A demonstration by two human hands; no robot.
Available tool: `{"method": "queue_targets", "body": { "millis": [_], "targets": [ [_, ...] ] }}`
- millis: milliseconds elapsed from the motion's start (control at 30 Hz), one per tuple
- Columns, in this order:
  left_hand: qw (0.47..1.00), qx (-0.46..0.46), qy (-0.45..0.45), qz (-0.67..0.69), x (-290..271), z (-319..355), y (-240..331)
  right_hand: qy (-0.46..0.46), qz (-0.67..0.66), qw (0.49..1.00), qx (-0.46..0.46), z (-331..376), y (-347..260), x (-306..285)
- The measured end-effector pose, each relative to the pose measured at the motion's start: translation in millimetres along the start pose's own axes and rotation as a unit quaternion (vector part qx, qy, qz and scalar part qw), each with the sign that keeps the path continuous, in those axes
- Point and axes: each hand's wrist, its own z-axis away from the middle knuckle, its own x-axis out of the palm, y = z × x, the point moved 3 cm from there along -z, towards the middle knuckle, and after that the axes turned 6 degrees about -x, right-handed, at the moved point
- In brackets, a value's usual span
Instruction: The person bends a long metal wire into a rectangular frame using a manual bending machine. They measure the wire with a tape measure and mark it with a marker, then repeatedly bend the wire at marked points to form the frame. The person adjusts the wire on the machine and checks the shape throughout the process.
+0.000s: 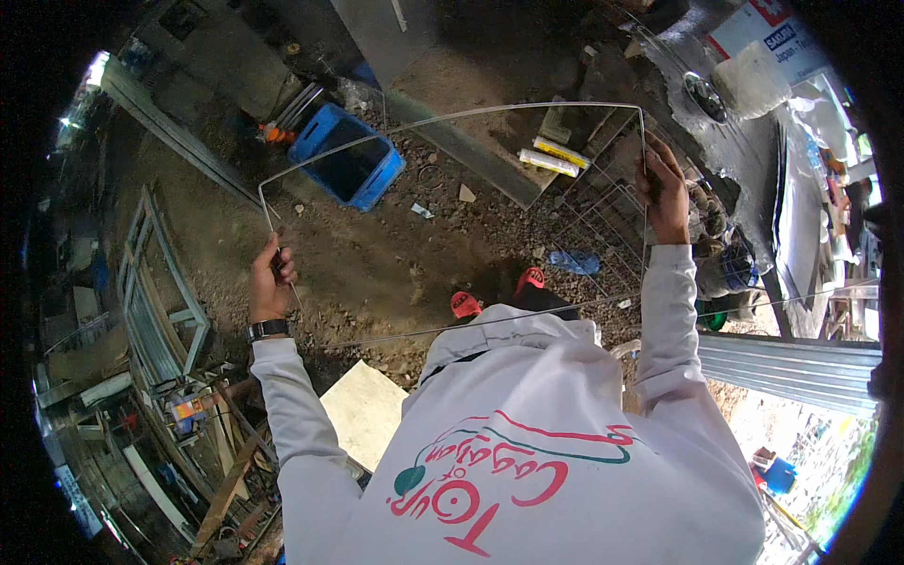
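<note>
A large, thin rectangular frame of pale rod or strip (pixel 471 112) spans the space in front of me, its far side bowing in this view. My left hand (pixel 273 275) is closed around its left side, near the far left corner. On the opposite side, my right hand (pixel 665 188) grips it a little below the far right corner, fingers curled around the strip. The frame's near side passes in front of my body as a thin line. Beneath it on the ground stands a blue rectangular plastic tub (pixel 381 177) with a dark inside.
Two white-and-yellow sealant cartridges (pixel 549 162) lie beside a wire grid (pixel 603 226) and a crumpled blue plastic piece (pixel 574 262). Metal frames (pixel 193 315) and scrap wood (pixel 226 499) crowd the left. A cream panel (pixel 365 411) lies near me. A cluttered bench (pixel 753 179) is right.
</note>
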Motion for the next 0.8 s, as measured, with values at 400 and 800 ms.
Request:
{"method": "queue_targets", "body": {
  "millis": [400, 800],
  "targets": [
    [0.994, -0.109, 0.012, -0.006, 33.0, -28.0, -69.6, 0.024, 0.113, 0.985, 0.128, -36.3, 25.0, -79.3],
    [0.997, -0.046, 0.040, 0.052, 86.9, 56.3, -83.8, -0.031, 0.140, 0.979, 0.148, -30.1, 12.2, -118.6]
  ]
}}
